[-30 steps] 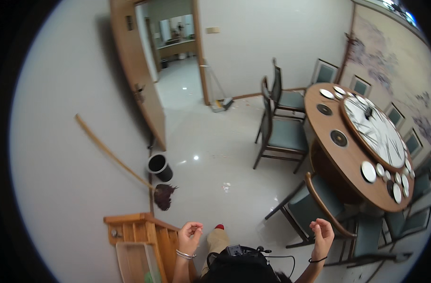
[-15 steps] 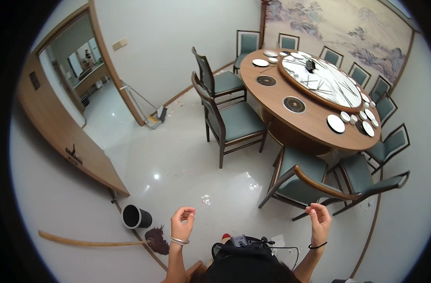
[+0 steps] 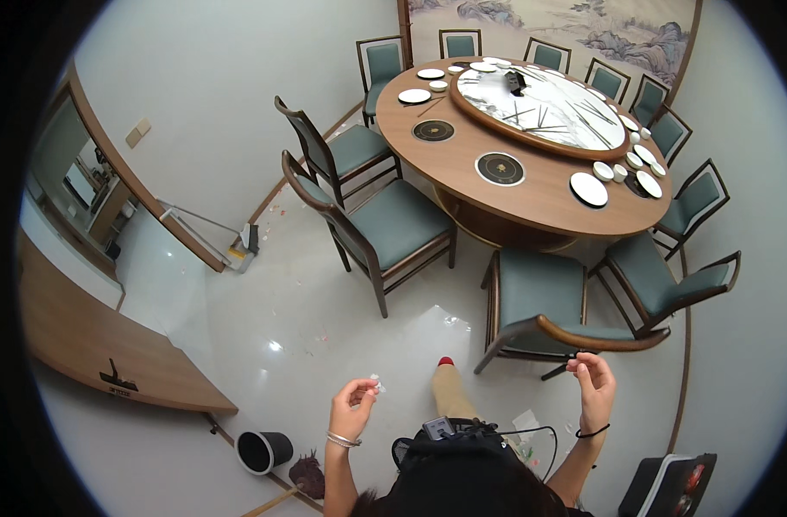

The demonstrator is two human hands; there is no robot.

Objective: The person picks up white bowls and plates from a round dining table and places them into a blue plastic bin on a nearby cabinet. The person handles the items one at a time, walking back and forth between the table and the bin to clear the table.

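Note:
My left hand (image 3: 353,408), with pale bands at its wrist, hovers above the floor with its fingers loosely curled toward the thumb; I see nothing in it. White scraps (image 3: 375,382) on the floor show just past its fingertips. On the other side, my right hand (image 3: 594,389), wearing a dark wristband, is held up, its fingers also curled and no object visible in them. It appears in front of the curved wooden back of the nearest green-seated chair (image 3: 544,289); contact cannot be told. Between my hands, one leg in tan trousers (image 3: 452,389) steps forward with a red shoe tip.
A round wooden table (image 3: 566,220) carries a marble-look turntable (image 3: 484,95), plates and cups, with several chairs around it. A broom and dustpan (image 3: 241,250) lean by the doorway. Lower left are an open door (image 3: 109,319), a black bin (image 3: 264,451) and a mop (image 3: 307,476). Litter dots the floor.
The view has turned right and moved forward: table and chairs sit further left. My leg has come into sight, as has a dark box-like bin at the lower right. Both hands stay curled.

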